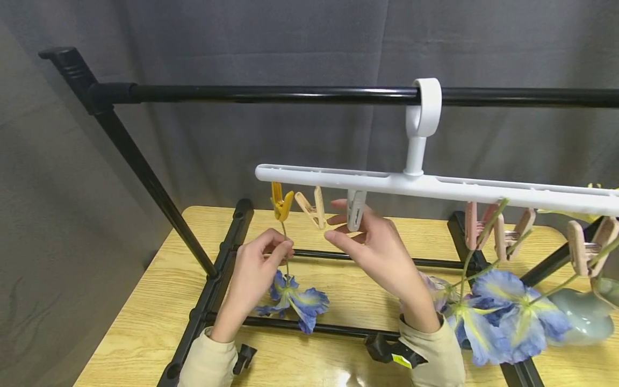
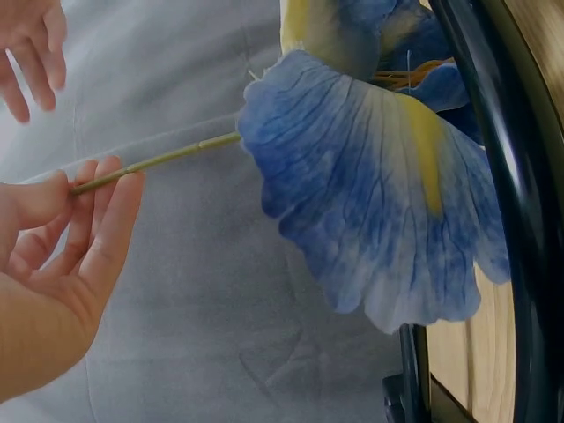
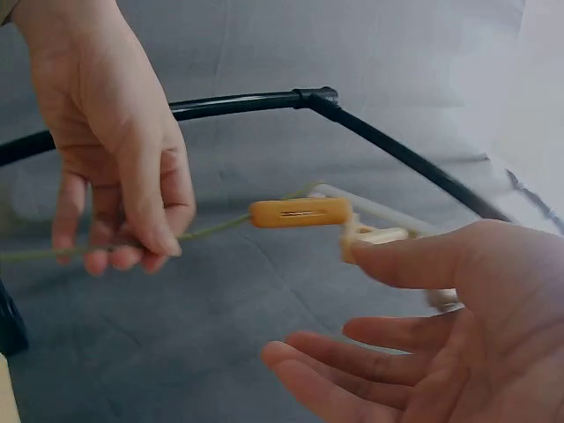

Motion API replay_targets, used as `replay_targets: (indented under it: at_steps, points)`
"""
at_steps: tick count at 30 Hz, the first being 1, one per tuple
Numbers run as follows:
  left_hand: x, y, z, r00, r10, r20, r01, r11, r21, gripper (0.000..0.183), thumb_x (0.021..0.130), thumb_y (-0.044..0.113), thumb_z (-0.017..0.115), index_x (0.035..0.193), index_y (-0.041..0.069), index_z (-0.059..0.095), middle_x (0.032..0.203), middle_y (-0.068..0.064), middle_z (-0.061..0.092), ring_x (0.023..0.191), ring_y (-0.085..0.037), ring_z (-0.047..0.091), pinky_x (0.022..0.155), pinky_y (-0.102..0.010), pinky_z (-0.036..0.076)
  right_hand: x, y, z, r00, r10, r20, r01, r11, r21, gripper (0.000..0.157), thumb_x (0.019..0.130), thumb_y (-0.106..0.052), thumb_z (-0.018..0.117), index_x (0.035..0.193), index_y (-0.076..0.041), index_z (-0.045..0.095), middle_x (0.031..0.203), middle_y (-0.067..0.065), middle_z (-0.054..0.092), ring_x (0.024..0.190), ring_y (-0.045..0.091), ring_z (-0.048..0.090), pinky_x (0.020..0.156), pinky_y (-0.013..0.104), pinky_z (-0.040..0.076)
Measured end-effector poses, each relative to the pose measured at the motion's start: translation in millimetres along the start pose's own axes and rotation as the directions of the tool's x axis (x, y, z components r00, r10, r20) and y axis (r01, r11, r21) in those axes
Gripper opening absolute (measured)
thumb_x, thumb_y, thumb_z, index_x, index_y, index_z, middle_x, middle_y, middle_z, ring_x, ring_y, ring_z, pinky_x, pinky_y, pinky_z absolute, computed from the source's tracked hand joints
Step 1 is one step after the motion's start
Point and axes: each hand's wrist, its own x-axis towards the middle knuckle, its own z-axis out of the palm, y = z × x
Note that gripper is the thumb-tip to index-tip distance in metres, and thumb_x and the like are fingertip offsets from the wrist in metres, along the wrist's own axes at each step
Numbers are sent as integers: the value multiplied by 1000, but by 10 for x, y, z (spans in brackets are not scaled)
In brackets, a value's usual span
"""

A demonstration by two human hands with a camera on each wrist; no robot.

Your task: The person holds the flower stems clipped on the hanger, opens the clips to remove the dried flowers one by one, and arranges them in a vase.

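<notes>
A blue artificial-looking iris (image 1: 295, 301) hangs head down, its stem going up to a yellow clothespin (image 1: 282, 203) on the white hanger (image 1: 329, 179). My left hand (image 1: 255, 269) pinches that stem (image 2: 176, 157) between thumb and fingers, just below the clothespin. To the right, my right hand (image 1: 379, 250) has its thumb and fingers spread apart with nothing between them. Its fingertips are close to a beige clothespin (image 1: 313, 208), and a grey clothespin (image 1: 356, 209) hangs in front of it. In the right wrist view, the yellow clothespin (image 3: 300, 212) lies beyond the right thumb.
A ring holds the hanger on a black rack bar (image 1: 271, 94). At right, several pink clothespins (image 1: 513, 234) hold more blue irises (image 1: 503, 317) by their stems. Behind these sits a pale green vase (image 1: 580, 317). The rack's base rails (image 1: 333, 328) cross the wooden table (image 1: 140, 322).
</notes>
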Motion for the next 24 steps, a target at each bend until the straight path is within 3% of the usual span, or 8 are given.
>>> replay_targets:
  at_steps: [3, 6, 12, 17, 21, 24]
  points:
    - [-7, 12, 6, 1000, -5, 11, 5, 1000, -9, 12, 103, 9, 65, 92, 7, 71, 83, -3, 72, 81, -28, 73, 73, -33, 62, 86, 49, 71, 1000, -8, 12, 6, 995, 104, 48, 95, -12, 73, 139, 0, 58, 116, 15, 72, 106, 29, 70, 83, 40, 59]
    - [-8, 24, 17, 1000, 0, 14, 0, 1000, -6, 13, 103, 9, 65, 92, 8, 71, 82, -1, 71, 80, -26, 73, 71, -32, 62, 155, 85, 150, 1000, -15, 10, 12, 963, 271, 45, 98, -10, 68, 140, 3, 56, 120, 20, 69, 108, 32, 68, 87, 41, 60]
    - [-1, 32, 60, 999, 25, 24, -25, 1000, 1, 13, 103, 8, 66, 91, 7, 71, 81, 0, 70, 75, -15, 69, 68, -29, 59, 257, 163, 310, 999, -23, -27, 34, 841, 540, 49, 102, -23, 64, 142, 3, 55, 132, 19, 61, 119, 27, 60, 97, 42, 54]
    - [-3, 52, 85, 999, 26, 33, -25, 1000, -14, 13, 102, 8, 66, 91, 7, 71, 80, 1, 70, 74, -15, 68, 68, -29, 59, 319, 180, 436, 992, -119, -39, 115, 740, 663, 51, 98, -14, 66, 140, 10, 52, 139, 20, 58, 129, 35, 58, 103, 54, 51]
    - [-10, 66, 94, 999, 19, 47, -19, 1000, -13, 14, 103, 9, 66, 90, 10, 71, 80, 1, 69, 74, -16, 69, 67, -29, 59, 348, 168, 530, 983, -172, -62, 165, 688, 707, 37, 99, -12, 63, 135, -1, 63, 139, 15, 60, 133, 42, 55, 106, 58, 48]
    - [-18, 74, 103, 998, 12, 63, -12, 1000, -14, 14, 103, 11, 66, 90, 11, 71, 80, 1, 69, 74, -20, 69, 67, -29, 58, 362, 140, 594, 979, -189, -81, 187, 657, 730, 29, 102, -15, 60, 130, -15, 68, 130, 12, 68, 124, 40, 63, 107, 58, 46]
